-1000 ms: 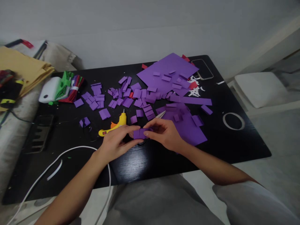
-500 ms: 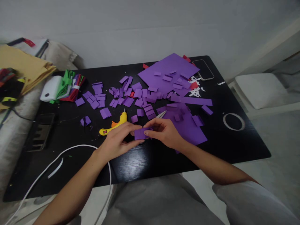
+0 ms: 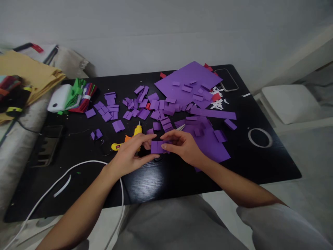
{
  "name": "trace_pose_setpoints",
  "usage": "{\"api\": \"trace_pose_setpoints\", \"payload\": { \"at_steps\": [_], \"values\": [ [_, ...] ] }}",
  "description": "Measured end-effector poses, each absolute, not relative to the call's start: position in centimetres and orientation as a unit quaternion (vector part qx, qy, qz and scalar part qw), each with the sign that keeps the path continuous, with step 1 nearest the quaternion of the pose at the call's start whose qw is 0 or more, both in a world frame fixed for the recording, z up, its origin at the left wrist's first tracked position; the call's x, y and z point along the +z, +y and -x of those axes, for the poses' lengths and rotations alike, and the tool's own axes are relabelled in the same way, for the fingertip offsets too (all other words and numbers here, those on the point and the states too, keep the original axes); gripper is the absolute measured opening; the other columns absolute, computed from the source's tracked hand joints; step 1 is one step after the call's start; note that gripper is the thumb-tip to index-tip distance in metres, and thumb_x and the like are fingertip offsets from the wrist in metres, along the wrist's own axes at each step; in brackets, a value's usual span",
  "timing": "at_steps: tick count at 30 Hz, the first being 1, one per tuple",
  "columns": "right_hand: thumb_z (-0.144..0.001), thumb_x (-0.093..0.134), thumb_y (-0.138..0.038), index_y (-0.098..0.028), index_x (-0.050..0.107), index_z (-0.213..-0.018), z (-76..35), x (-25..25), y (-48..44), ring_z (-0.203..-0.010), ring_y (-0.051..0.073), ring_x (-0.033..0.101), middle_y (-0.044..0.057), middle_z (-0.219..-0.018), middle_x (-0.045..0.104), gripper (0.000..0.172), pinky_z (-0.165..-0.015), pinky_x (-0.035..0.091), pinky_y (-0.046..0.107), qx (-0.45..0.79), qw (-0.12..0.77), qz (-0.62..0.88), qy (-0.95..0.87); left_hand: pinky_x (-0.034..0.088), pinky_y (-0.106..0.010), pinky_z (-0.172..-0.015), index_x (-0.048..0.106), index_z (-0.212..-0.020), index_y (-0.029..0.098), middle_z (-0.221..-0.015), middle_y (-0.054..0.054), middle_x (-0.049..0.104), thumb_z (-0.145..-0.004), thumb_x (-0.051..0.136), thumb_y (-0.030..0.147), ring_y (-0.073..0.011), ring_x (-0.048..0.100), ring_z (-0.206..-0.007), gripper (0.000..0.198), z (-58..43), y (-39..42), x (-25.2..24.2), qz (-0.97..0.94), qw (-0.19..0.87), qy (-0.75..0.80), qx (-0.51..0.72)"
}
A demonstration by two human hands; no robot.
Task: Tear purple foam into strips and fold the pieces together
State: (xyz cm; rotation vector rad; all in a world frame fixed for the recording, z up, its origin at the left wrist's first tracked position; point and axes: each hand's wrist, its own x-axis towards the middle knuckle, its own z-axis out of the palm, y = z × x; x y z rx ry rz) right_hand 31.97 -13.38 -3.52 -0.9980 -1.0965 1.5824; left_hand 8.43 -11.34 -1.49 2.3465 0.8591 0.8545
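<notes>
From where I stood, the change was in the left hand (image 3: 128, 152): half a second earlier its index fingertip had been at the top edge of the purple piece (image 3: 157, 147), and now it was raised clear, so more of the flat face showed. The right index had lifted a little too. I took it as a loosening of the hold, the piece being steadied more than pressed at that point in the work.

The piece was between the two hands, over the near middle of the black table (image 3: 249, 166), a thin line running down its face. The right hand (image 3: 183, 147) had it by the right end, thumb flat on the front and, it seemed, fingers behind; that pinch looked closed. The left made a wide, half-open curve, thumb under the lower edge, other fingers by the left edge. Whether they gripped or only touched, I couldn't tell.

Both forearms came in low from the sides and met in front of the body, palms turned inward. Just beyond the left hand lay the yellow glue gun (image 3: 138, 130), partly hidden by it; beyond the right, the scissors (image 3: 181, 127) showed their tips beside a purple sheet (image 3: 209, 147).
</notes>
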Motion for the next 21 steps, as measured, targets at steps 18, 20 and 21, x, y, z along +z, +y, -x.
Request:
{"api": "trace_pose_setpoints", "payload": {
  "at_steps": [18, 20, 21],
  "values": [
    [-0.070, 0.094, -0.024, -0.025, 0.082, -0.092, -32.0, -3.7, -12.7, -0.069, 0.010, 0.068, -0.004, -0.082, 0.073, 0.026, -0.070, 0.061, 0.025, 0.743, 0.490, 0.357, -0.284, 0.052, -0.044, -0.093, 0.060, -0.110, 0.019, -0.113, -0.010, 0.066, -0.081, 0.059, 0.023, -0.0298, 0.064, -0.104, 0.029, -4.1, -8.2, 0.8, -0.866, 0.202, 0.445, 0.102],
    [-0.069, 0.095, -0.023, -0.025, 0.082, -0.092, -32.1, -3.7, -12.7, -0.069, 0.010, 0.068, -0.004, -0.081, 0.073, 0.026, -0.070, 0.061, 0.025, 0.745, 0.490, 0.357, -0.277, 0.052, -0.047, -0.094, 0.060, -0.109, 0.019, -0.112, -0.011, 0.065, -0.076, 0.061, 0.024, -0.0321, 0.064, -0.105, 0.033, -4.0, -8.1, 0.3, -0.856, 0.201, 0.473, 0.061],
    [-0.069, 0.095, -0.023, -0.025, 0.082, -0.092, -32.1, -3.7, -12.7, -0.070, 0.010, 0.068, -0.004, -0.081, 0.073, 0.026, -0.070, 0.062, 0.025, 0.747, 0.490, 0.357, -0.274, 0.052, -0.047, -0.094, 0.060, -0.110, 0.018, -0.113, -0.012, 0.064, -0.074, 0.062, 0.025, -0.0331, 0.064, -0.106, 0.036, -4.0, -8.1, 0.0, -0.852, 0.201, 0.482, 0.047]
  ]
}}
